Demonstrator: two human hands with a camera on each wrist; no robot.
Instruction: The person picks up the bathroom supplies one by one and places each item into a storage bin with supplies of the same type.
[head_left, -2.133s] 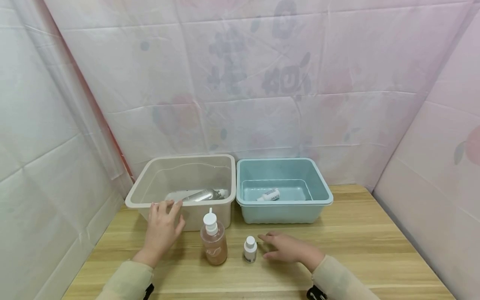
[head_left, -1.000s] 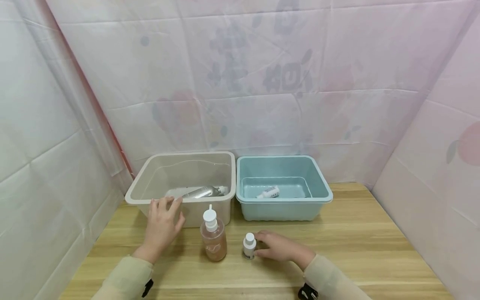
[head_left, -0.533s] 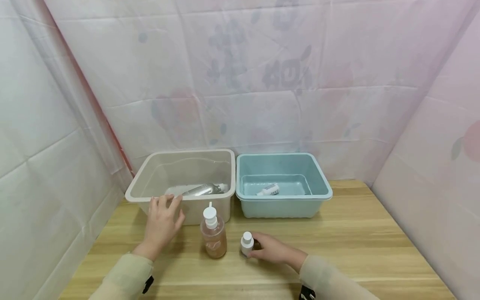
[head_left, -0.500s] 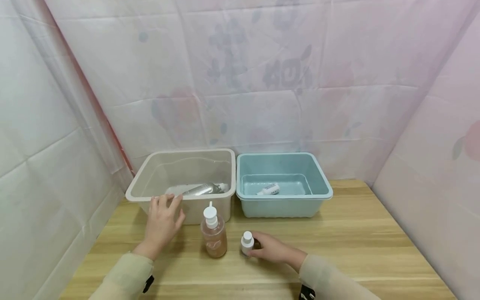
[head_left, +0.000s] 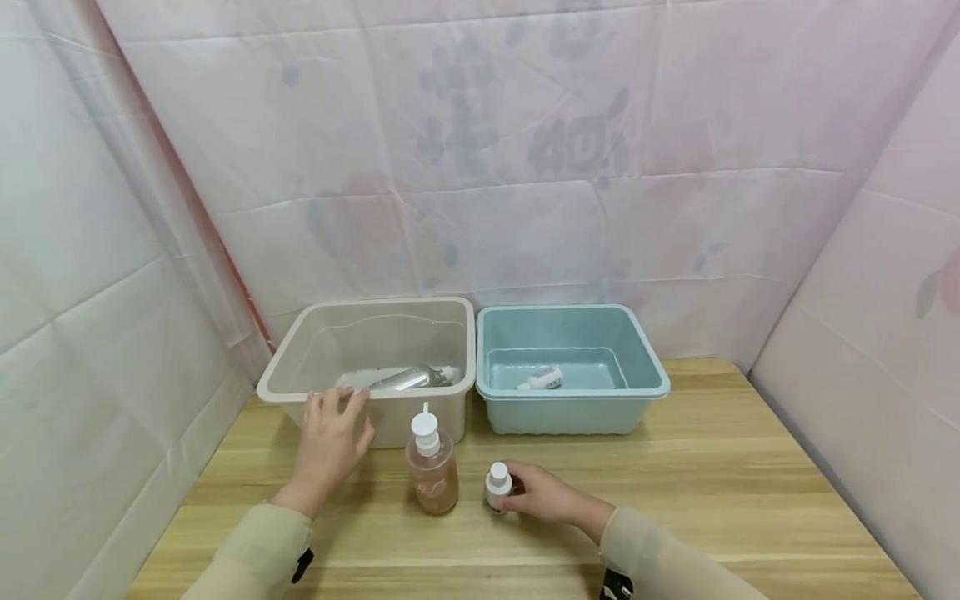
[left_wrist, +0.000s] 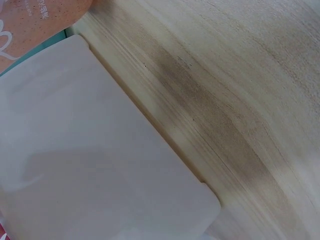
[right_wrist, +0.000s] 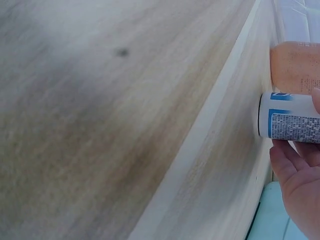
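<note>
In the head view my right hand (head_left: pixel 547 493) holds a small white bottle (head_left: pixel 498 487) upright on the table, thumb on its near side and fingers on the far side. The right wrist view shows this bottle (right_wrist: pixel 295 120) with a blue-and-white printed label, its base right at the tabletop. My left hand (head_left: pixel 327 437) rests its fingertips on the front rim of a beige bin (head_left: pixel 431 412), thumb held apart. Between the hands stands a pump bottle (head_left: pixel 435 483) of orange-pink liquid with a white pump head; its label (left_wrist: pixel 45 25) appears in the left wrist view.
A light-blue bin (head_left: pixel 566 417) stands right of the beige one, with a white bottle (head_left: pixel 542 378) lying inside. A clear bottle (head_left: pixel 412 378) lies in the beige bin. Behind the wooden table (head_left: pixel 720 500) hangs a pale printed curtain (head_left: pixel 487 167).
My right hand has come left to the small white bottle and taken hold of it. The left hand stays at the beige bin's rim. The head view has shifted slightly.
</note>
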